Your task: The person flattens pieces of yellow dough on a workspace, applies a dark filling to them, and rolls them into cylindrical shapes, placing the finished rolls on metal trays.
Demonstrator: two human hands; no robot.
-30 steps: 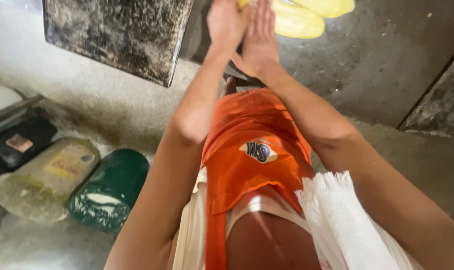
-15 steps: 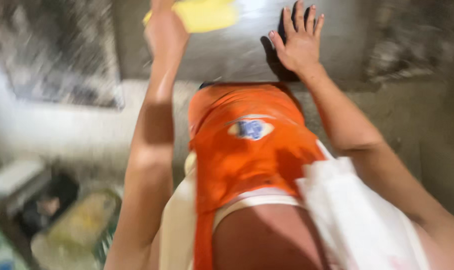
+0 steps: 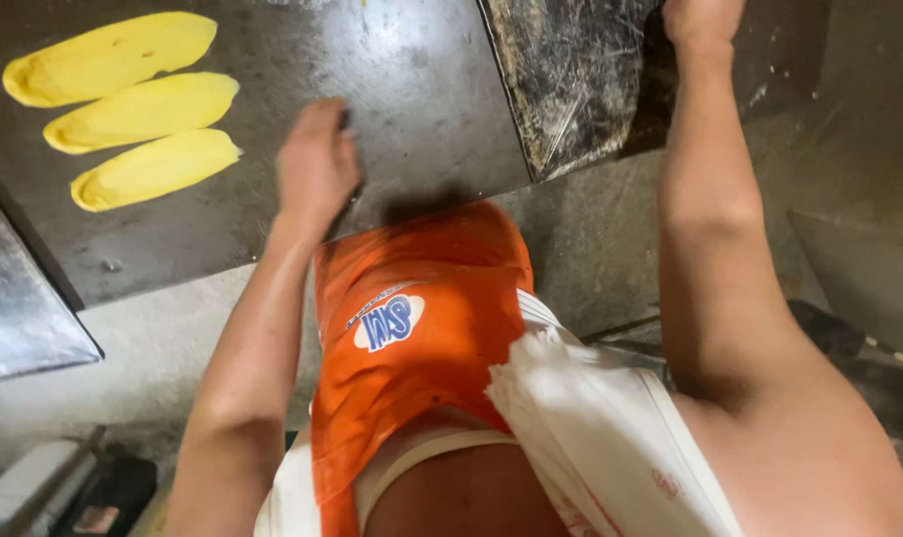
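Note:
Three long yellow flat pieces (image 3: pixel 123 104) lie side by side at the upper left of a dark metal tray (image 3: pixel 412 89). My left hand (image 3: pixel 315 164) rests on this tray near its front edge, right of the pieces. Its fingers are curled, with a small dark bit showing at the fingertips. My right hand (image 3: pixel 702 20) reaches to the far edge of a second, scratched dark tray (image 3: pixel 571 80) and is cut off by the top of the view. An orange cloth (image 3: pixel 412 328) and a white cloth (image 3: pixel 601 428) hang at my waist.
A third dark sheet (image 3: pixel 14 308) juts in at the left edge. Below the trays lies a grey concrete floor (image 3: pixel 143 348). Grey and black objects (image 3: pixel 64 487) sit at the lower left, and dark tools (image 3: pixel 849 343) lie at the right.
My hands have parted. The left came down to the tray's front edge and the right went to the scratched tray. The view swung, so the yellow pieces now sit upper left.

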